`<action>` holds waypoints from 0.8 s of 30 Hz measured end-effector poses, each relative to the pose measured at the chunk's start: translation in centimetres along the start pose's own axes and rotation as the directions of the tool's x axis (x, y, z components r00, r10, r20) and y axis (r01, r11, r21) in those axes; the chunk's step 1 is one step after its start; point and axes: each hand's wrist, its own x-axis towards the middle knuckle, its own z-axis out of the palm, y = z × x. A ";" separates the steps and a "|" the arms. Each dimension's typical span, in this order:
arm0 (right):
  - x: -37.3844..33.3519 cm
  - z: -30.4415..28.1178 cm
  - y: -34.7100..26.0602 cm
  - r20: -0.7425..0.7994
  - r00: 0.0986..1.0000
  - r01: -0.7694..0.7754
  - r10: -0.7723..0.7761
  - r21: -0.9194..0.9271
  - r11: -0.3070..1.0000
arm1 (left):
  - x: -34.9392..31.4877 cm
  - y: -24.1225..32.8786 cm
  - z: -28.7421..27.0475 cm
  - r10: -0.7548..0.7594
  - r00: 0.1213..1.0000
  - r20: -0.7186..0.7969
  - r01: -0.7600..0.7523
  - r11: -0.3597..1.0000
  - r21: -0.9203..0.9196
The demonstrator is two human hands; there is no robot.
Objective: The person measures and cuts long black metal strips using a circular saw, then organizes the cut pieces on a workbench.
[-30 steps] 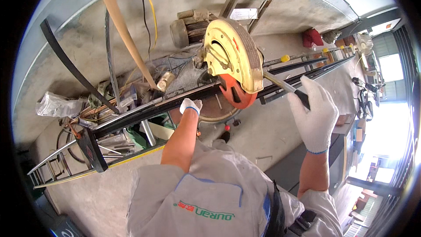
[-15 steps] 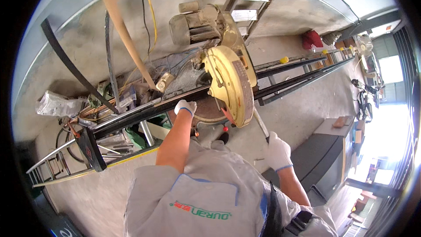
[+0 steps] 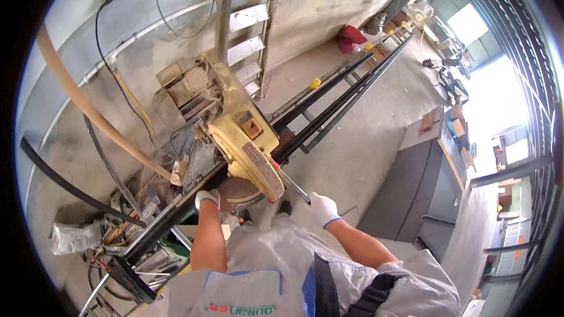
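Note:
A yellow miter-type cut-off saw stands at the middle of a long bench, its dusty motor toward the wall. My right hand, in a white glove, is wrapped round the end of the saw's metal handle. To the left of the saw head, my gloved left hand is closed over a long black metal bar lying along the bench. Its fingertips are partly hidden. Below the saw guard, the round brown saw table shows; the blade's contact with the bar is hidden.
Black rails with yellow rollers run far right. A ladder leans on the wall. Scraps and a plastic-wrapped bundle lie left, near a tan hose. A dark grey cabinet stands right.
The whole view has turned, and the saw now appears farther left. The saw head and its handle look lower. Both hands keep their holds on the handle and the bar.

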 end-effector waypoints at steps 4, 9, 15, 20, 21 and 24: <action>0.0 0.6 0.4 0.004 1.000 0.005 -0.006 0.015 1.000 | 1.8 -0.7 -0.5 0.131 0.990 0.046 -0.136 0.983 0.123; 0.9 3.2 1.8 0.008 1.000 -0.017 0.016 0.026 1.000 | -2.1 -0.5 1.0 0.014 0.994 -0.111 -0.014 1.000 0.001; 2.1 5.8 1.8 -0.011 1.000 0.019 -0.018 0.046 0.999 | -2.9 0.9 1.0 0.155 0.984 -0.087 -0.112 0.921 0.374; 2.1 7.8 4.1 -0.015 0.999 0.031 -0.030 0.061 0.998 | -5.5 -1.1 1.9 0.151 0.978 -0.142 -0.081 0.909 0.410; 1.7 6.3 3.8 -0.002 0.998 0.058 -0.058 0.055 0.997 | -3.0 -0.4 0.9 0.116 0.990 -0.076 -0.084 0.939 0.333; -0.8 -3.0 -0.1 0.036 0.991 0.126 -0.126 -0.007 0.992 | -1.7 1.6 -1.2 0.101 0.994 0.039 -0.106 0.981 0.162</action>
